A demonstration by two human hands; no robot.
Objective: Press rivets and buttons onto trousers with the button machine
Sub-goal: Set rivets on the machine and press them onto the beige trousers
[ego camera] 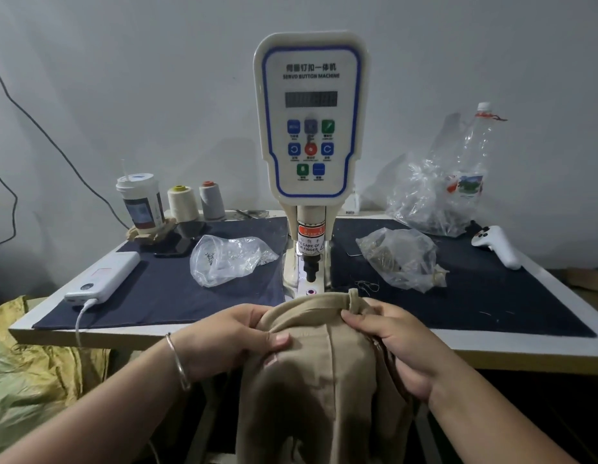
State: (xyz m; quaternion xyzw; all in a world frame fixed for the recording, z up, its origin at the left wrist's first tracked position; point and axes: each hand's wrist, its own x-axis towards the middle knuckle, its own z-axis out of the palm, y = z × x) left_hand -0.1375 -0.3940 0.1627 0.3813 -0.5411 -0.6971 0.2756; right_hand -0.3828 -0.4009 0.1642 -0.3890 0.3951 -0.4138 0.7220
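Clear bags are lying either side of the machine: left bag holding small metal bits, right bag brownish ones. Both hands, left hand and right hand, are gripping the trousers before it.

Both hands hold tan trousers at the near edge of the surface: the left hand grips the waistband's left side, the right hand pinches its right side beside a belt loop. The waistband lies just before the button machine, whose punch hangs above a small die. Two clear plastic bags flank the machine on dark cloth.
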